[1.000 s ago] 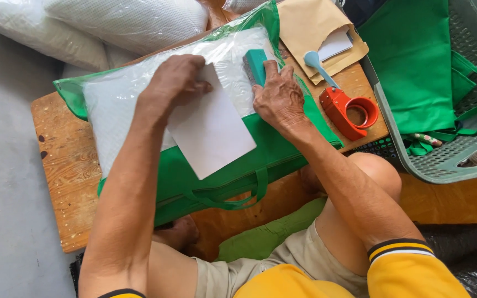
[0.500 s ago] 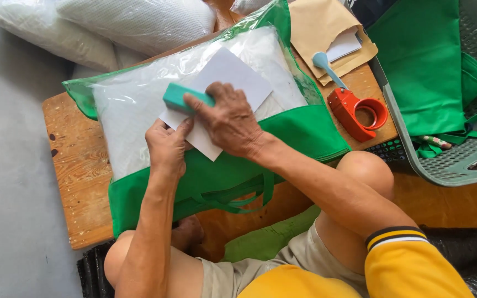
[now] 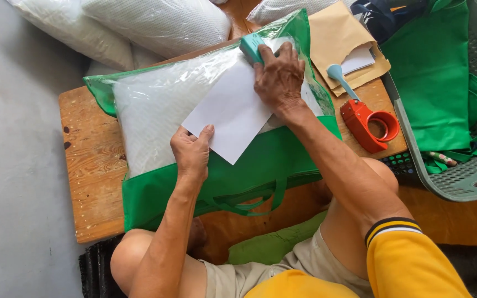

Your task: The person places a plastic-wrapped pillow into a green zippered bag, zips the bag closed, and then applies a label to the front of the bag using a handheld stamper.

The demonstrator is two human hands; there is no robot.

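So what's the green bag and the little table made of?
The green bag looks like soft matte cloth with a clear shiny plastic window: light glints and wrinkles show there. The table looks like bare wood, with grain lines and dark knots showing.

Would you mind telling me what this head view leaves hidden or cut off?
- Teal block: its right end is covered by the right hand.
- White sheet: its upper corner lies under that hand.
- Grey basket: cut off by the right edge.
- Brown envelope: top cut off.
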